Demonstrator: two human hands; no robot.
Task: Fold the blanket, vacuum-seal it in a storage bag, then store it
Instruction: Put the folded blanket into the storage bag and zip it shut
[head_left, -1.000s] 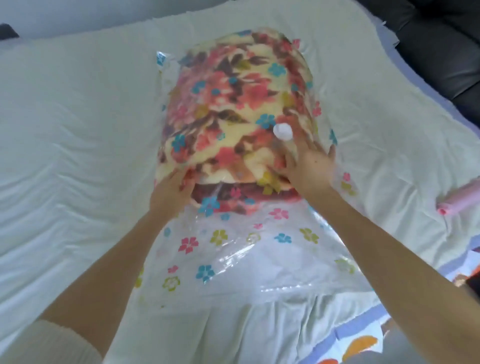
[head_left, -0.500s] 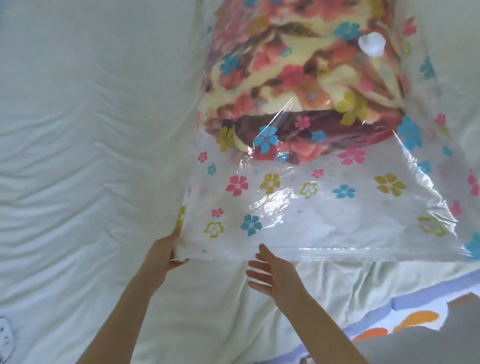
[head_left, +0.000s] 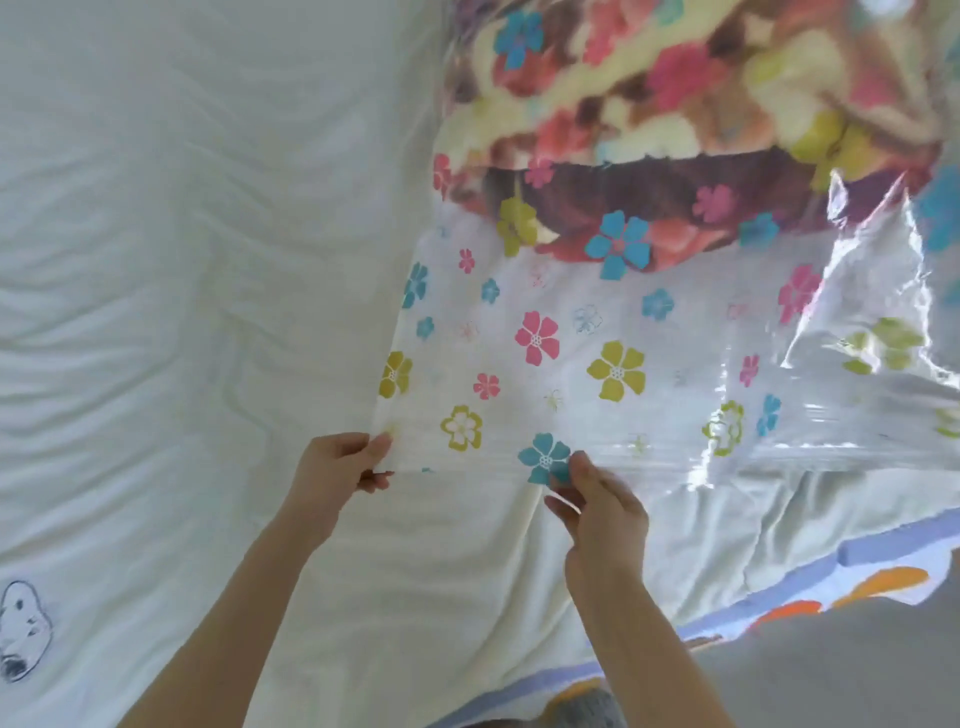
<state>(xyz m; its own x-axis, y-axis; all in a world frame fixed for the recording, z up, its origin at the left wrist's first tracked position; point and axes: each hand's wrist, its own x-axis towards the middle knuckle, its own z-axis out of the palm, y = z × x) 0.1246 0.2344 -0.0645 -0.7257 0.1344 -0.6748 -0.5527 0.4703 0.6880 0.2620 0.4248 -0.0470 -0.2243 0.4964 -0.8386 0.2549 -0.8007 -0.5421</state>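
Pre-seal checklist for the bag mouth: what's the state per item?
1. Blanket fully inside the storage bag, clear of its near edge: ok.
2. Left hand pinches the bag's near corner: ok.
3. Right hand pinches the near edge further along: ok.
4. Bag lying flat on the bed sheet: not ok, its right part is puffed up and creased.
5. Zip strip pressed closed: cannot tell.
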